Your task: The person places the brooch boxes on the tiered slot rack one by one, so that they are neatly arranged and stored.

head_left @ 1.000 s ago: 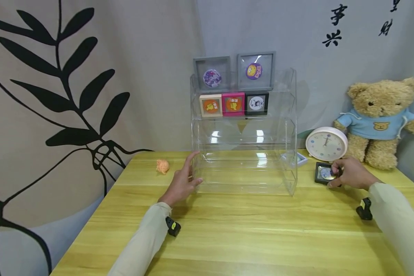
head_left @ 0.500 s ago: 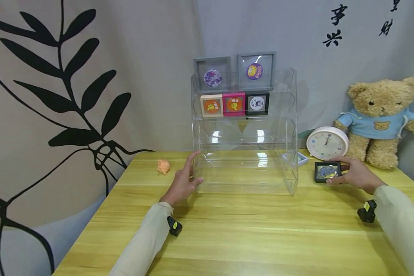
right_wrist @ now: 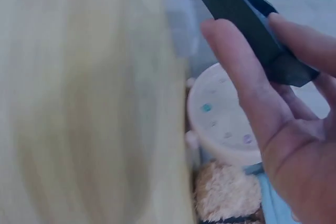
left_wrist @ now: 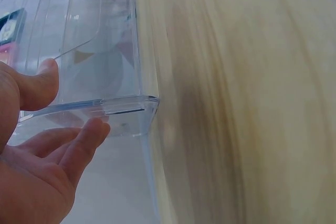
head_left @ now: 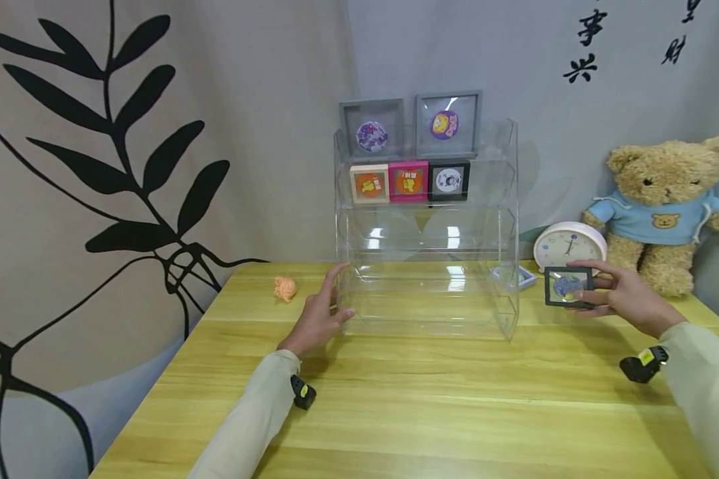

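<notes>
A clear acrylic tiered display stand (head_left: 425, 326) stands upright on the wooden table. My left hand (head_left: 317, 319) holds its left side panel, thumb on the inner side and fingers along the outer side, as the left wrist view shows with the panel edge (left_wrist: 100, 106) between them. In my right hand (head_left: 626, 296) is a small black display frame (head_left: 546, 287) with a round blue-and-yellow piece behind its clear window. Thumb and fingers pinch this frame (right_wrist: 236, 19) by its edges, tilted up over the table in front of the clock.
Two grey frames (head_left: 478, 126) stand on the top tier. Below them sit a cream frame (head_left: 352, 186), a pink one (head_left: 409, 198) and a black one (head_left: 466, 183). A pale frame (head_left: 526, 278), a round clock (head_left: 554, 246), a teddy bear (head_left: 665, 226) and an orange lump (head_left: 284, 288) are on the table.
The black frame, lying flat at first, is now lifted and tilted upright in my right hand, which has turned with it. The left hand stays on the stand.
</notes>
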The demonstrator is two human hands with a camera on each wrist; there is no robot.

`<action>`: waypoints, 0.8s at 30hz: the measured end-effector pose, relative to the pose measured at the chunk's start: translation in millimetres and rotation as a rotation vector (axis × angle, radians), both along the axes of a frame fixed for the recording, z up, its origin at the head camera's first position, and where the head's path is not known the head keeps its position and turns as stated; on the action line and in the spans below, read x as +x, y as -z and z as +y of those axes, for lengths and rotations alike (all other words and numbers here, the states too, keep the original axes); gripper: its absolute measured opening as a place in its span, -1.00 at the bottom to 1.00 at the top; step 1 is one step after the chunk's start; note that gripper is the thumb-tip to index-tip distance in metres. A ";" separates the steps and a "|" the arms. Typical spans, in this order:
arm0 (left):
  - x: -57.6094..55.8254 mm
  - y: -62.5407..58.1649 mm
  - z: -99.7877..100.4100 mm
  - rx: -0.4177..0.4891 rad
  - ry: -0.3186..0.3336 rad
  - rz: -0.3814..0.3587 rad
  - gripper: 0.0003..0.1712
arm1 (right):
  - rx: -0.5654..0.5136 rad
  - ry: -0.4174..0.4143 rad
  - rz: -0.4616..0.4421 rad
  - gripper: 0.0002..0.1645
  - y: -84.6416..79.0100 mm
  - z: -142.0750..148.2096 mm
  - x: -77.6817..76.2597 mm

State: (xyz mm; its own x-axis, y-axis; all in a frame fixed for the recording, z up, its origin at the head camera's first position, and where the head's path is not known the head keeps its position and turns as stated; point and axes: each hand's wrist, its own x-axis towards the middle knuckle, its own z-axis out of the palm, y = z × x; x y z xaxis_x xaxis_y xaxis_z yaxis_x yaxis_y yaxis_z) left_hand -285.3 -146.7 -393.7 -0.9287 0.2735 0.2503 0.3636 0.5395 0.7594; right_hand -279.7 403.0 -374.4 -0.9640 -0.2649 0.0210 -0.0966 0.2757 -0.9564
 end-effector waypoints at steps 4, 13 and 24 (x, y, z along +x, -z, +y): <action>0.5 0.6 0.9 0.003 0.003 -0.001 0.12 | -0.230 -0.109 0.038 -0.35 -7.0 -1.7 5.3; 1.5 0.6 2.9 0.007 0.002 -0.008 0.12 | -0.533 -0.217 0.055 -0.42 -38.2 -20.0 14.5; -0.3 -1.1 1.8 -0.001 0.000 0.000 0.08 | -0.291 0.026 0.202 -0.44 -83.5 -77.9 17.4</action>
State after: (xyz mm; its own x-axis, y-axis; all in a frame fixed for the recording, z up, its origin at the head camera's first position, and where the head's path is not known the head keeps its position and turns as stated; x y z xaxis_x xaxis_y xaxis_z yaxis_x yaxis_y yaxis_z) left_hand -285.5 -144.8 -392.6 -0.9286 0.2739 0.2503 0.3639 0.5403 0.7587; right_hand -262.4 325.1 -290.9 -0.9391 -0.1956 0.2827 -0.2880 -0.0011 -0.9576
